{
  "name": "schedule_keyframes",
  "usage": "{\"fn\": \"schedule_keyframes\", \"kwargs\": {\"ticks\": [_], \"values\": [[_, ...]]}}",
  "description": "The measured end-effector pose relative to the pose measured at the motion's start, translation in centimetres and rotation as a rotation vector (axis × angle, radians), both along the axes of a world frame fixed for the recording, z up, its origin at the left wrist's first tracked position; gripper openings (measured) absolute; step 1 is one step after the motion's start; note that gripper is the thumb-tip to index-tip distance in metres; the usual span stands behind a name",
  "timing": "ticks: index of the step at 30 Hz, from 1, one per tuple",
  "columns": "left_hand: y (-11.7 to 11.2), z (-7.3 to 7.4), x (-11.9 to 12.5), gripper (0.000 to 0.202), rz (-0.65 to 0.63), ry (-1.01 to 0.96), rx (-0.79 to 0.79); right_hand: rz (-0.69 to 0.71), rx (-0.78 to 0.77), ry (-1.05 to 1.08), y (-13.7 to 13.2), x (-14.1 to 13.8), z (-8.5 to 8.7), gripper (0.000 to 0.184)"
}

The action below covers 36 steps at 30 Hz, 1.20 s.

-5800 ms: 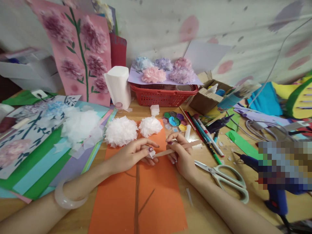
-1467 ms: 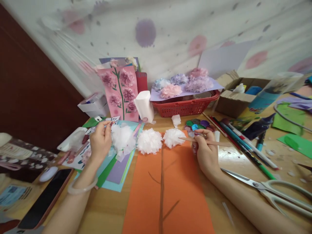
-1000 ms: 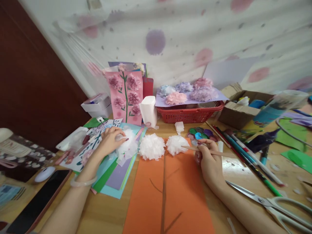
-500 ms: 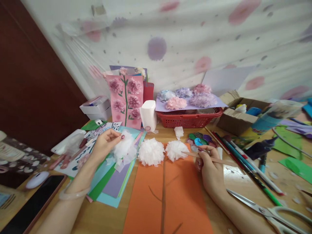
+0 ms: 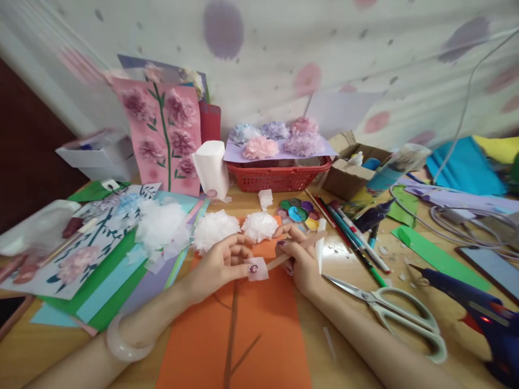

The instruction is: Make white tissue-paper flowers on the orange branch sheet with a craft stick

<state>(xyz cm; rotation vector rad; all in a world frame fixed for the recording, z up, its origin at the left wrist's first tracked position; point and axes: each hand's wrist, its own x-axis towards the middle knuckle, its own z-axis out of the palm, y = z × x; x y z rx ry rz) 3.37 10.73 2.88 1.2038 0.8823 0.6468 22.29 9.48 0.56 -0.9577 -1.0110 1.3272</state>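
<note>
My left hand (image 5: 221,265) pinches a small square of white tissue paper (image 5: 258,268) over the orange card (image 5: 239,324). My right hand (image 5: 298,259) grips a thin wooden stick (image 5: 300,249), whose tip touches that tissue square. Two white tissue flowers (image 5: 214,229) (image 5: 259,225) lie at the orange card's top edge, just beyond both hands. A brown painted stem with branches runs down the card. A loose heap of white tissue (image 5: 160,229) lies to the left on coloured paper sheets.
A paint palette (image 5: 298,210), pens (image 5: 348,229), scissors (image 5: 389,310) and a blue glue gun (image 5: 478,310) lie to the right. Behind stand a red basket (image 5: 278,173) topped with pastel flowers, a white tissue block (image 5: 208,167) and a pink flower card (image 5: 162,135).
My left hand left the tissue heap on the left and came to the middle with a small tissue square. The stick's tip now meets it. The view swung right.
</note>
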Motion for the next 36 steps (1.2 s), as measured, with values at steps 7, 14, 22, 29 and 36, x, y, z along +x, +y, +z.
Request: {"fn": "schedule_keyframes", "kwargs": {"ticks": [7, 14, 22, 29, 36], "values": [[-0.51, -0.52, -0.26, 0.049, -0.012, 0.058, -0.037, 0.092, -0.031, -0.026, -0.43, -0.17, 0.37, 0.011], [-0.49, -0.86, -0.05, 0.051, -0.014, 0.086, -0.057, 0.092, -0.049, -0.030, -0.71, -0.14, 0.48, 0.010], [-0.61, -0.98, 0.10, 0.040, -0.038, -0.012, -0.114, 0.074, -0.077, -0.029, -0.50, -0.25, 0.45, 0.007], [-0.50, -0.98, -0.32, 0.050, -0.068, -0.037, -0.123, 0.089, -0.078, -0.099, -0.85, -0.13, 0.19, 0.009], [-0.31, -1.03, -0.22, 0.041, -0.030, -0.045, -0.117, 0.031, -0.032, -0.016, -0.57, 0.09, 0.09, 0.007]]}}
